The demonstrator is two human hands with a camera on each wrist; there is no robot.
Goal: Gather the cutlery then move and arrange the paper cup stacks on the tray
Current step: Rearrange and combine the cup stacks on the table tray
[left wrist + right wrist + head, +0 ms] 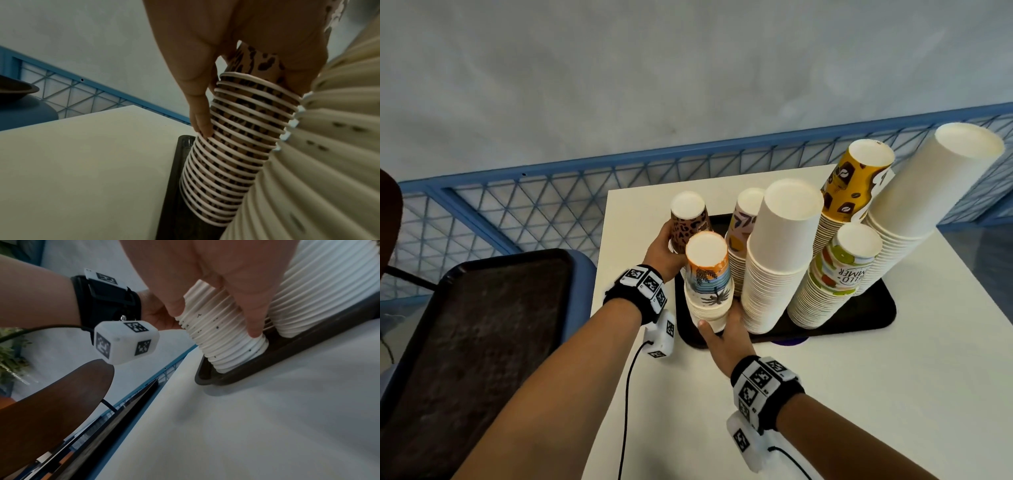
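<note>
Both forearms reach forward over a white table [825, 394], each wrist strapped with a black band carrying marker-printed white blocks. The left hand [664, 251] stretches farther, to the far left corner of a black tray [873, 317]; the right hand [726, 337] sits lower, at the tray's near left edge. Behind the table runs a blue wire-mesh railing [517, 205] against a pale grey wall, and a second dark tray [472, 335] rests on a blue seat to the left. On the black tray stand seven upturned paper cup stacks, among them a tall plain white stack [777, 260], a taller white one [928, 192] at the right, a yellow coffee-bean stack [852, 188] and a green-dotted stack [839, 274]. The left hand's fingers [197, 104] and thumb wrap the leopard-print stack [236, 138], which stands on the tray. The right hand's thumb and fingers [252, 308] curl round the lower rims of the palm-tree-print stack [707, 281], whose base sits in the tray's near left corner, just beside the tall white stack.
</note>
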